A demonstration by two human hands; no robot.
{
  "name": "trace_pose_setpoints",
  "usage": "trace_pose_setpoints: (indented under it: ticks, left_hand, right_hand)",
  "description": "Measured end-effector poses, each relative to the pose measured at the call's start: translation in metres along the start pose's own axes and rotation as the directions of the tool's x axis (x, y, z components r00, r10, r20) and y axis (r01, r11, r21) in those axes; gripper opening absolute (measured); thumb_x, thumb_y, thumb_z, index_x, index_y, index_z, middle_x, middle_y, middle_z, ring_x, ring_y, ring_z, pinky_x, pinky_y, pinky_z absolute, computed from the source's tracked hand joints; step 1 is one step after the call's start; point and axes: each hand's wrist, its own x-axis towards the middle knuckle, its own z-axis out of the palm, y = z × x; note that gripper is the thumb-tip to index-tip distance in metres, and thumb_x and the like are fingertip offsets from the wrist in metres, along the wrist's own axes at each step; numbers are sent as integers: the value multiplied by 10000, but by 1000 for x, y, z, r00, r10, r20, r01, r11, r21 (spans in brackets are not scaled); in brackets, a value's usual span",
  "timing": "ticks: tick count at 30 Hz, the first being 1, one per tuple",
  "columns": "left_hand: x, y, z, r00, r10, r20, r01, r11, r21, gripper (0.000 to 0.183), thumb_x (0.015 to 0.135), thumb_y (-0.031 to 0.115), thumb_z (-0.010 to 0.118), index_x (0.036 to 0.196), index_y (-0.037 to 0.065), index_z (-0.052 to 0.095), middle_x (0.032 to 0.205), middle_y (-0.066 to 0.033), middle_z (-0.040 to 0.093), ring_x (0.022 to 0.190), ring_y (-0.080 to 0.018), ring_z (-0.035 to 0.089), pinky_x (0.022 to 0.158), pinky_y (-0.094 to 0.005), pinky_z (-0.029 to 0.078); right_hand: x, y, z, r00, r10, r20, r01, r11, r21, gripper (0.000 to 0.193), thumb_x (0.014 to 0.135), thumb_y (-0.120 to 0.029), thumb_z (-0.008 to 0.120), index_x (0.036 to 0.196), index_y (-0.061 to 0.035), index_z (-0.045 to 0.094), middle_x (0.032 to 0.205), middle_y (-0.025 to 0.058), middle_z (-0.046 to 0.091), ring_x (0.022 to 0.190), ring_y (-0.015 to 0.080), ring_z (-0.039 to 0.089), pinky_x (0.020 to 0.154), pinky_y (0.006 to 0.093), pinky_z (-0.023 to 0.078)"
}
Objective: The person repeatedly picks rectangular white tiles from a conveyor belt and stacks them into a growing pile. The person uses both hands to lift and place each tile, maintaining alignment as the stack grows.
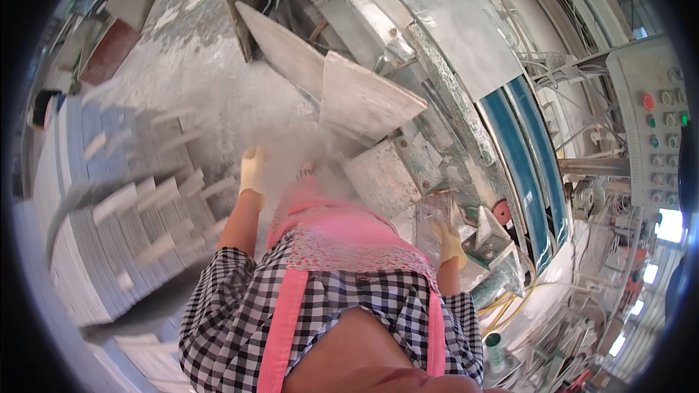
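My left hand (253, 169), in a pale yellow glove, hangs low at my left side. It is nearest to the tall stacks of thin grey-blue slabs (80, 247), where several short pale strips (135, 200) stick out; I see no contact. Its fingers are foreshortened and blurred, so their pose is unclear. On the other side my right hand (451, 246), gloved alike, is beside the dusty metal frame of a machine (419, 167). Its fingertips are blurred against the grey parts, and whether they touch or hold anything cannot be made out.
Blue conveyor belts (520, 167) run along my right, carrying a wide grey slab (451, 22). Two pale boards (368, 98) lean against the machine ahead. A control panel (659, 131) with coloured buttons stands at far right. Dusty floor (211, 80) stretches ahead; yellow hoses (502, 309) lie by the machine.
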Motion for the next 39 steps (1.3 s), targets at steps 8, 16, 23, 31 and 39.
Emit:
trace_pose_setpoints:
  ticks: [8,16,23,31,39]
  left_hand:
    - [150,203,209,747,-89,658,26,994,105,358,1022,306,546,1129,-15,663,1043,-93,706,1026,-160,644,954,-301,471]
    - [124,216,295,404,0,915,-135,989,60,330,1013,282,582,1095,-24,674,995,-82,717,956,-144,667,897,-293,507]
    - [98,206,366,151,27,988,-218,976,6,300,1017,247,571,1082,-21,688,988,-58,713,981,-117,654,905,-267,496]
    - [62,198,387,99,199,975,-425,894,-139,272,1013,227,551,1095,1,679,1008,-48,702,976,-94,628,892,-262,484]
    - [99,234,415,187,199,962,-510,857,-78,352,992,245,572,1203,-27,643,1096,-93,714,1038,-133,645,941,-284,488]
  right_hand:
    - [36,-44,53,949,87,-302,-173,947,-270,488,992,-362,571,1350,-31,572,1303,133,622,1213,236,575,1028,330,431]
    - [-38,-53,94,916,-74,-393,-89,921,-380,637,998,-476,498,1464,-42,473,1499,142,469,1419,249,400,1166,366,304]
    - [-109,-25,120,901,232,-367,-221,973,72,457,1000,-273,549,1395,-43,534,1370,147,538,1317,255,471,1082,370,397]
    - [-121,73,95,887,201,-417,-197,979,52,368,983,-310,561,1227,-38,607,1117,149,608,1100,240,566,943,379,454]
    - [-62,32,33,843,-237,-484,-120,793,-598,343,966,-347,574,1059,-34,680,863,150,677,883,225,661,804,387,511]
